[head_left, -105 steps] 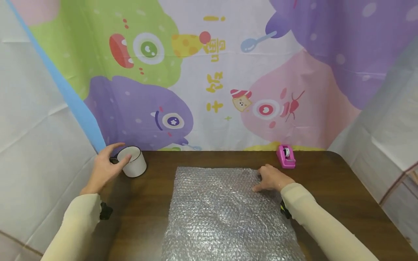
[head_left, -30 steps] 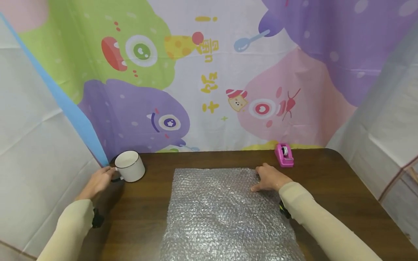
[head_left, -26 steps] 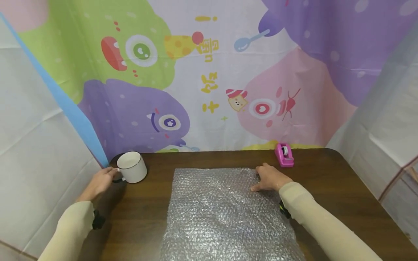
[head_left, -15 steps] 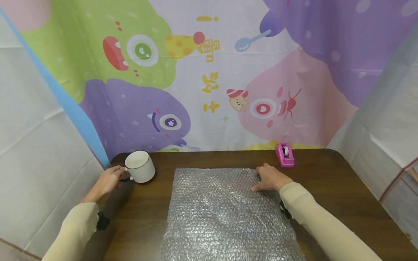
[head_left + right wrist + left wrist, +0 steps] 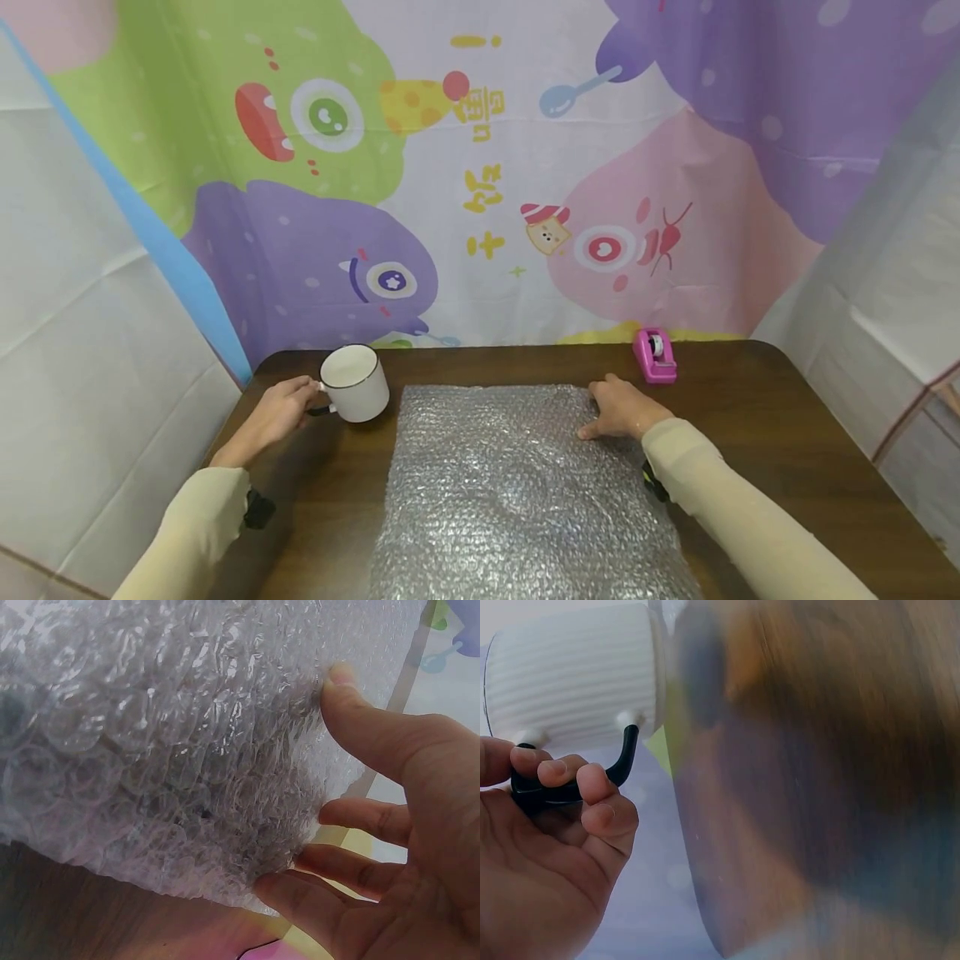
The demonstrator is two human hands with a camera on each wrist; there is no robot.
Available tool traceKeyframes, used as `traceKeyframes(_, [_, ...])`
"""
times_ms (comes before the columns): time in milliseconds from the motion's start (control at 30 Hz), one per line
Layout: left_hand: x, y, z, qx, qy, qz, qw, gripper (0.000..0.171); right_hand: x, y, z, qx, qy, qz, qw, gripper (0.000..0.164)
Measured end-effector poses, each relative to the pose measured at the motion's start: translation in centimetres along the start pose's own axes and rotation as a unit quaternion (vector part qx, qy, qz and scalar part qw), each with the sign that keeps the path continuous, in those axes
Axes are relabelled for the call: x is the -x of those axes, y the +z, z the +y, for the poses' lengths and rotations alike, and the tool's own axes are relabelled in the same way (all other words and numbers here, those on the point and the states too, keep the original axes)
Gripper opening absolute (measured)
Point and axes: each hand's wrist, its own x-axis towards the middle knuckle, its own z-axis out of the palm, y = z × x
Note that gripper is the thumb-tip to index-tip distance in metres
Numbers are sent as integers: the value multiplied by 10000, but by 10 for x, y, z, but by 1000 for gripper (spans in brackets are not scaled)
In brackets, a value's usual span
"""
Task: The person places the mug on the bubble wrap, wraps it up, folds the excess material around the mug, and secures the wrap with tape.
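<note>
My left hand (image 5: 283, 408) grips the black handle (image 5: 622, 761) of a white enamel mug (image 5: 360, 390) with a dark rim. Ribbed sides show on the mug (image 5: 574, 675) in the left wrist view, where the fingers (image 5: 596, 784) curl round the handle. The mug is upright, just left of a sheet of bubble wrap (image 5: 517, 492) spread flat on the table. On the sheet's far right corner rests my right hand (image 5: 622, 408). In the right wrist view its thumb (image 5: 352, 712) lies on the bubbles, the spread fingertips touching the edge.
A pink tape dispenser (image 5: 656, 358) stands at the back right of the brown wooden table (image 5: 772, 467), beyond the right hand. A cartoon-print curtain (image 5: 495, 308) hangs along the back edge, and pale cloth (image 5: 97, 333) hangs at both sides.
My left hand has gone from round the mug's side to its handle, and the mug has moved right, towards the bubble wrap. The right hand stays on the sheet's corner.
</note>
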Motion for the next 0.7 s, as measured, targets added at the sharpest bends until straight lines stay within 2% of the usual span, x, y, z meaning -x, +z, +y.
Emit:
traceKeyframes(200, [1,11,15,91,215,-11,9997,38,2,-2,1,-20,-67,-7,10000,76])
traceKeyframes(567, [8,41,43,356,208,-140,9991,35,0,1,2,2,-85,21,10000,74])
traceKeyframes(700, [10,51,53,390,385,-178,9983,35,0,1,1,10,-63,26,10000,75])
